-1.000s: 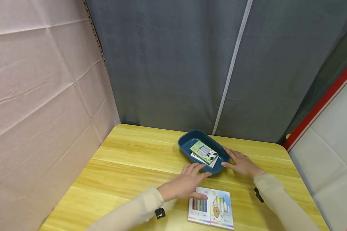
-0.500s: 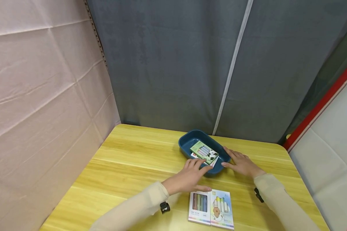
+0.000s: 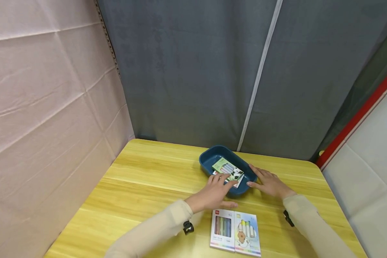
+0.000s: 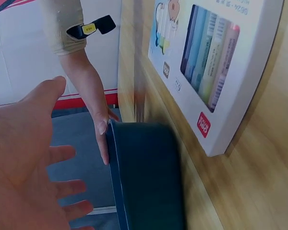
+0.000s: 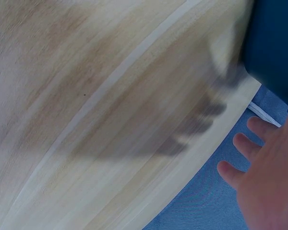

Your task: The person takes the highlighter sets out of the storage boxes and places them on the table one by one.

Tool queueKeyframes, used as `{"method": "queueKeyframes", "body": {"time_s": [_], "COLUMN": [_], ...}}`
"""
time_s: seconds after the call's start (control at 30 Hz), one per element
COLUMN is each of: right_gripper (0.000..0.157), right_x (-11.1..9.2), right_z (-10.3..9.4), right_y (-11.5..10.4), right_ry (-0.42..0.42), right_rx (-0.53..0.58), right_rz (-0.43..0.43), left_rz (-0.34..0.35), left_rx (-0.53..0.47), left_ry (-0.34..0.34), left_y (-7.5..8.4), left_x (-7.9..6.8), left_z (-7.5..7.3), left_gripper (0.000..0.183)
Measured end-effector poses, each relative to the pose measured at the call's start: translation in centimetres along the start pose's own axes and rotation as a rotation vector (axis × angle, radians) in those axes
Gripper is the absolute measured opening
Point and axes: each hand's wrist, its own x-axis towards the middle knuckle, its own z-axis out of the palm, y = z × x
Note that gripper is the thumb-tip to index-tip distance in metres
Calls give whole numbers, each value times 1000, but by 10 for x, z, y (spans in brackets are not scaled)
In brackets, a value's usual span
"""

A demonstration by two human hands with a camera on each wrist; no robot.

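Note:
A dark blue tray (image 3: pixel 211 156) stands near the table's back edge. Inside it lies a green marker pack (image 3: pixel 224 165) with a panda picture, on top of a white pack (image 3: pixel 240 181). My left hand (image 3: pixel 211 195) hovers over the tray's near left rim, fingers spread and holding nothing; the left wrist view shows its palm apart from the tray. At the tray's right end, my right hand (image 3: pixel 271 183) touches the rim with thumb and index finger, its other fingers loosely extended in the right wrist view. Two white marker boxes lie side by side nearer me: one with a window (image 3: pixel 223 229), one illustrated (image 3: pixel 247 233).
The yellow wood-grain table (image 3: pixel 154 168) ends at a grey curtain (image 3: pixel 187 89) behind the tray. A pale cloth wall (image 3: pixel 51 125) borders the left, and a white panel (image 3: pixel 367 168) with a red edge borders the right.
My left hand has moved slightly forward and right, from above the windowed box toward the tray. My right hand, the tray and the packs have stayed in place.

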Motion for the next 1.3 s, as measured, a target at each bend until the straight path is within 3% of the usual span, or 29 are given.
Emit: {"method": "queueKeyframes", "body": {"time_s": [0.6, 0.87, 1.3], "right_gripper": [83, 83, 83], "right_x": [0, -1, -1], "right_z": [2, 3, 1], "right_y": [0, 3, 1], "right_ry": [-3, 16, 8], "right_rx": [14, 7, 11], "right_rz": [10, -11, -8], "left_rz": [-74, -121, -228], "left_rx": [-30, 25, 42], "left_ry": [-13, 49, 31], "left_y": [-3, -2, 0], "left_x": [17, 32, 52], "left_z": [3, 2, 1], "left_gripper": [80, 77, 78]}}
